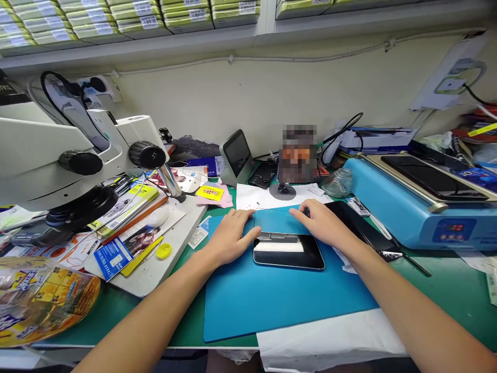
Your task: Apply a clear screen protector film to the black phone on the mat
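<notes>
On the blue mat (272, 305) lies a phone (289, 252), its black glossy screen facing up and catching a bright reflection. Just beyond its far edge is a clear screen protector (275, 220), a see-through sheet with a thin dark outline. My left hand (235, 233) grips its left side, thumb stretched towards the phone's far left corner and index finger near the sheet's far corner. At the sheet's right side, my right hand (320, 220) has its thumb and bent fingers on the edge. Whether the sheet touches the phone, I cannot tell.
A white microscope (143, 132) and stacked papers (128, 207) stand left. At right is a blue heating machine (396, 207) bearing a dark phone (430, 176). A small smart display (236, 155) and glass jar (337, 182) stand behind; a bulging clear package (46, 300) sits front left.
</notes>
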`<action>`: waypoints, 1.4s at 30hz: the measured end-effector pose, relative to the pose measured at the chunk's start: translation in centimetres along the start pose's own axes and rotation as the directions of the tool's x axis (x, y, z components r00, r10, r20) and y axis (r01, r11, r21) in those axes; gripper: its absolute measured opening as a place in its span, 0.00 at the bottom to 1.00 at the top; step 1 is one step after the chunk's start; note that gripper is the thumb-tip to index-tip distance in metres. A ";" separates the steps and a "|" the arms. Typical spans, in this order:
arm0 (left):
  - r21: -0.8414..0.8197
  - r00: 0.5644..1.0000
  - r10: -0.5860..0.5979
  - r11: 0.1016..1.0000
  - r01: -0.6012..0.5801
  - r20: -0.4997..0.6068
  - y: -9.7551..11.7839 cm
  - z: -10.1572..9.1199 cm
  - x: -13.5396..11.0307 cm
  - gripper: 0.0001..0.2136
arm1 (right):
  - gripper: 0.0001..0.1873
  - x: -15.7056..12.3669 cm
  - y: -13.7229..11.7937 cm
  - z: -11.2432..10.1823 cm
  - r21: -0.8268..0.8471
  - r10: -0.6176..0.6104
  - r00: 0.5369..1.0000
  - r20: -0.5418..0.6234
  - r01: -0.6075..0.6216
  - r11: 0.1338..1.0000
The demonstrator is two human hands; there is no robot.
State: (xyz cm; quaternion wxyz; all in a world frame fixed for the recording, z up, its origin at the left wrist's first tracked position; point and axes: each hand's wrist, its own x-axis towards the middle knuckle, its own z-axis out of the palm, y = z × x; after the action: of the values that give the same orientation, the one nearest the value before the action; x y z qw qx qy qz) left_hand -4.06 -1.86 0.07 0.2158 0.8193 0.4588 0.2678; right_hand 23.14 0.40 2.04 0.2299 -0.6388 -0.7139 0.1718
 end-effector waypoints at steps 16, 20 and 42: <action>-0.062 0.963 0.215 0.976 -0.208 0.160 0.7 -0.8 -0.2 0.21 | 0.32 -2.6 -0.3 -1.7 0.343 -0.362 0.916 0.174 0.289 0.894; -0.039 0.942 0.266 0.964 -0.264 0.206 1.0 -1.1 -0.3 0.24 | 0.32 -2.4 -0.5 -1.5 0.255 -0.362 0.911 0.196 0.309 0.916; -0.016 0.923 0.303 0.951 -0.308 0.237 0.5 -1.3 -0.4 0.35 | 0.36 -7.7 1.0 -1.2 -0.061 -0.225 0.936 0.271 0.250 0.966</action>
State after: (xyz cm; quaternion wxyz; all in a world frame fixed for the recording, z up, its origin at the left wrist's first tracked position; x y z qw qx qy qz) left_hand -4.72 -2.26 1.24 0.2159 0.9089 0.2995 0.1938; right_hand 25.24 -7.18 1.70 0.1222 -0.5297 -0.8172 0.1915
